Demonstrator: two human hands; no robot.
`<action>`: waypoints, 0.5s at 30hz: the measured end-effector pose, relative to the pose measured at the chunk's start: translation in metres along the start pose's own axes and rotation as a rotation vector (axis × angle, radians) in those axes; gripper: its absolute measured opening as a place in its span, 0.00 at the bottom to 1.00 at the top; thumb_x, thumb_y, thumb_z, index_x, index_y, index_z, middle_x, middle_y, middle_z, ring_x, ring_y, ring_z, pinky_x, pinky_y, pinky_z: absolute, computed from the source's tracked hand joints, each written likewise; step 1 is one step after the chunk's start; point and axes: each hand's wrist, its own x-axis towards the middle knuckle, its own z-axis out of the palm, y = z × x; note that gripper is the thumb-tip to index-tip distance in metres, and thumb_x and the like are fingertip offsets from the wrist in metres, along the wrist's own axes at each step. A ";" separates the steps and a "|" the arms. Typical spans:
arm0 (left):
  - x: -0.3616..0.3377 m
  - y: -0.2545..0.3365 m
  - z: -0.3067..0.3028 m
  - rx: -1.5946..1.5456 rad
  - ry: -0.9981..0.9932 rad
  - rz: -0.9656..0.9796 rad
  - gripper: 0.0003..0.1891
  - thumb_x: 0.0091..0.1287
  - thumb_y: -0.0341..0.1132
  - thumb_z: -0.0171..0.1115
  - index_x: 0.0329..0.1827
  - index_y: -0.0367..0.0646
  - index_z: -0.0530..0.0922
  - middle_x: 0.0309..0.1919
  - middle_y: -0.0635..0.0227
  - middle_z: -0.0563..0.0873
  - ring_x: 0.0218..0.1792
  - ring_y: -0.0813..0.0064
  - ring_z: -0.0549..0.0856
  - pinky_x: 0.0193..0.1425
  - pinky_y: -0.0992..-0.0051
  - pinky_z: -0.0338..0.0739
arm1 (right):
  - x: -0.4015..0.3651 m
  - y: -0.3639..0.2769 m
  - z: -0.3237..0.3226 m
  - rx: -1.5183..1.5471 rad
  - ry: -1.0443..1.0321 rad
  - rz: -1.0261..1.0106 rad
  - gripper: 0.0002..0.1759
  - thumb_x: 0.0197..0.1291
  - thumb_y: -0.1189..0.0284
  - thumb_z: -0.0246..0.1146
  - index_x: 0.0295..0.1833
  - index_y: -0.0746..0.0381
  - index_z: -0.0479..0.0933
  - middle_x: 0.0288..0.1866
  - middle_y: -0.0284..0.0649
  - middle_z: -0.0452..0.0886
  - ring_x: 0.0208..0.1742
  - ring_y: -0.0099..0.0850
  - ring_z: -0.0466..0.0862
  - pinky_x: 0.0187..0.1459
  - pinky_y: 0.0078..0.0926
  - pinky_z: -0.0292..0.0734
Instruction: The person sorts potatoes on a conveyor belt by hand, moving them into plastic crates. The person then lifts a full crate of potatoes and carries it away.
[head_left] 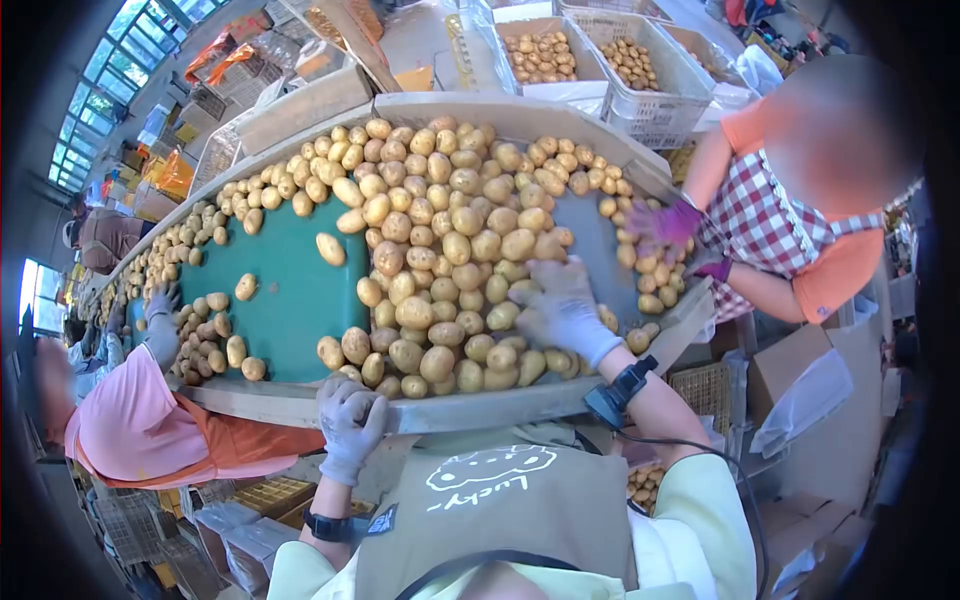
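Many loose potatoes (440, 255) lie heaped along the sorting table. My right hand (570, 310), in a pale grey glove, reaches over the right side of the heap and touches potatoes there. Its fingers are apart and slightly blurred by motion. At the near rim (490, 410) of the table rests my left hand (350, 425), gloved as well, with its fingers curled in. Whether anything is inside that hand is hidden. A few potatoes lie just beyond its knuckles.
Opposite on the right, a person in a checked apron (770, 215) has purple-gloved hands (670, 225) at small potatoes. A person in pink (150, 415) works at the left. Behind the table stand a crate (660, 105) and a box (550, 85) of potatoes. Green belt (295, 290) shows left.
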 end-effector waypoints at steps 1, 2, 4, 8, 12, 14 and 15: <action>0.000 0.001 0.000 -0.007 -0.010 -0.021 0.10 0.58 0.30 0.73 0.23 0.46 0.79 0.27 0.68 0.83 0.40 0.58 0.82 0.54 0.56 0.75 | 0.007 0.032 0.014 -0.031 0.015 0.154 0.23 0.63 0.53 0.65 0.62 0.45 0.84 0.66 0.45 0.80 0.69 0.46 0.77 0.74 0.65 0.59; 0.000 -0.001 0.001 0.007 -0.009 -0.045 0.11 0.57 0.29 0.73 0.22 0.46 0.78 0.27 0.68 0.83 0.39 0.57 0.82 0.53 0.56 0.75 | 0.006 0.070 0.035 -0.055 0.028 0.314 0.23 0.65 0.53 0.64 0.63 0.46 0.83 0.67 0.47 0.80 0.69 0.48 0.76 0.75 0.65 0.58; 0.001 -0.001 0.002 0.032 0.002 -0.052 0.11 0.57 0.29 0.73 0.21 0.46 0.78 0.27 0.67 0.83 0.38 0.57 0.82 0.53 0.56 0.76 | 0.029 0.112 0.035 -0.082 0.270 0.426 0.26 0.66 0.51 0.64 0.67 0.46 0.82 0.68 0.49 0.78 0.72 0.52 0.73 0.76 0.67 0.56; 0.009 -0.001 0.007 -0.016 -0.056 -0.144 0.10 0.58 0.29 0.74 0.21 0.46 0.81 0.29 0.66 0.86 0.40 0.58 0.84 0.51 0.58 0.77 | 0.095 0.077 0.031 0.234 0.249 0.329 0.30 0.65 0.47 0.66 0.71 0.44 0.80 0.78 0.48 0.72 0.80 0.53 0.67 0.79 0.68 0.52; 0.072 0.021 0.008 -0.001 -0.143 -0.061 0.01 0.61 0.31 0.73 0.32 0.46 0.88 0.37 0.64 0.90 0.45 0.60 0.87 0.52 0.61 0.79 | 0.069 0.040 0.035 0.274 0.130 0.076 0.30 0.65 0.45 0.67 0.69 0.43 0.82 0.82 0.47 0.69 0.85 0.50 0.61 0.79 0.67 0.54; 0.101 0.018 0.013 0.012 -0.230 -0.028 0.09 0.64 0.35 0.71 0.46 0.47 0.91 0.46 0.63 0.91 0.51 0.58 0.87 0.58 0.57 0.79 | 0.033 0.073 0.035 0.218 0.131 -0.199 0.29 0.63 0.47 0.69 0.67 0.43 0.83 0.79 0.45 0.72 0.82 0.49 0.65 0.76 0.65 0.59; 0.115 0.018 0.017 0.011 -0.239 -0.030 0.09 0.64 0.35 0.71 0.46 0.47 0.91 0.46 0.63 0.91 0.51 0.58 0.87 0.58 0.57 0.79 | 0.030 0.091 0.033 0.224 0.126 -0.194 0.29 0.63 0.47 0.69 0.67 0.43 0.83 0.79 0.45 0.72 0.82 0.49 0.65 0.76 0.65 0.59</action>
